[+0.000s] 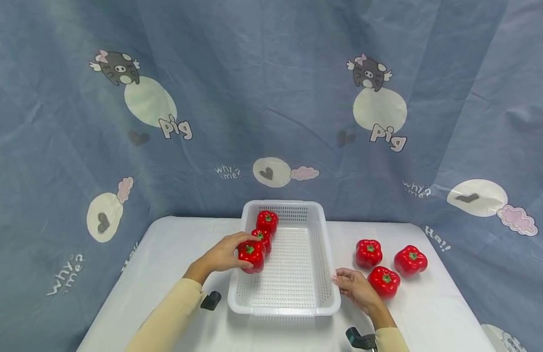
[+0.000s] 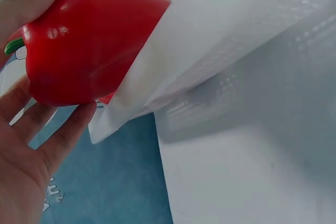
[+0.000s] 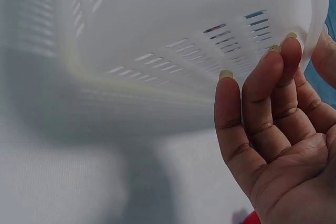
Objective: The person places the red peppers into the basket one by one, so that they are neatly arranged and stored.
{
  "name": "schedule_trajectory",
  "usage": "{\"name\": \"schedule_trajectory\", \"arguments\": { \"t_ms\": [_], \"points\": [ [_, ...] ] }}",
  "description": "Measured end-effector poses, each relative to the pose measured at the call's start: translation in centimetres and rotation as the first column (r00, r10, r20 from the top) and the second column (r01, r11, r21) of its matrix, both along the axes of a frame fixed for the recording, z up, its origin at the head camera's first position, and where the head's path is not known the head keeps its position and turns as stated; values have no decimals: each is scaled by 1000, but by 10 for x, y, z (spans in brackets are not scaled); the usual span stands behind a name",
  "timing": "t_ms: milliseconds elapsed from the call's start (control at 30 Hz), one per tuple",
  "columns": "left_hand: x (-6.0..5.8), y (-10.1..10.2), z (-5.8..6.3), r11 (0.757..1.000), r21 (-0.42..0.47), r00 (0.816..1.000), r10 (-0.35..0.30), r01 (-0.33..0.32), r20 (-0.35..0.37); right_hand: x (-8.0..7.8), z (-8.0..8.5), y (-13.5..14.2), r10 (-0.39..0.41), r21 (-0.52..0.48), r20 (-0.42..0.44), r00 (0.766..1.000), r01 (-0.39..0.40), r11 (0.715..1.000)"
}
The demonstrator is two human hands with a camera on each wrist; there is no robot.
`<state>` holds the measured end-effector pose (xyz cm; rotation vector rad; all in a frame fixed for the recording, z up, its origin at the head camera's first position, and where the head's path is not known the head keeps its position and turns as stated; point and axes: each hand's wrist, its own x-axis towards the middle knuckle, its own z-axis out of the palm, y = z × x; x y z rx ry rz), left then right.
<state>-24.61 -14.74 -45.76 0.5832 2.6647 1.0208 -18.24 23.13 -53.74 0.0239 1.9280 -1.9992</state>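
Note:
A red bell pepper (image 1: pixel 251 256) with a green stem is in my left hand (image 1: pixel 227 252), thumb and fingers spread around it over the left rim of a white plastic basket (image 1: pixel 284 311). In the left wrist view, the pepper (image 2: pixel 94 35) overlaps the basket's wall (image 2: pixel 173 61). Two more red bell peppers lie inside along the left wall, one at the back (image 1: pixel 267 221), the other (image 1: pixel 263 239) partly hidden by the held one. On the opposite side, my right hand (image 1: pixel 357 291) holds the basket's right rim, its curled fingers against the slotted outer wall (image 3: pixel 173 51).
Three red bell peppers rest on the white table (image 1: pixel 434 313) right of the basket: one (image 1: pixel 368 253) behind, another (image 1: pixel 410 260) farther right, and a third (image 1: pixel 384 282) beside my right hand. A blue patterned cloth (image 1: pixel 271 98) hangs behind the table.

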Motion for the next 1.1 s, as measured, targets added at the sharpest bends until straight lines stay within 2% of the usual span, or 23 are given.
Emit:
{"name": "schedule_trajectory", "arguments": {
  "t_ms": [233,733,1100],
  "points": [
    [-1,9,-6,999,-35,999,30,-29,35,1,1,0,-1,5,0,1000,1,1000],
    [-9,26,-10,996,-86,998,6,0,70,1,1,0,-20,20,7,1000,20,1000],
    [-8,31,-16,995,-96,995,15,-5,96,1,0,0,-4,16,1,1000,4,1000]
  ]
}}
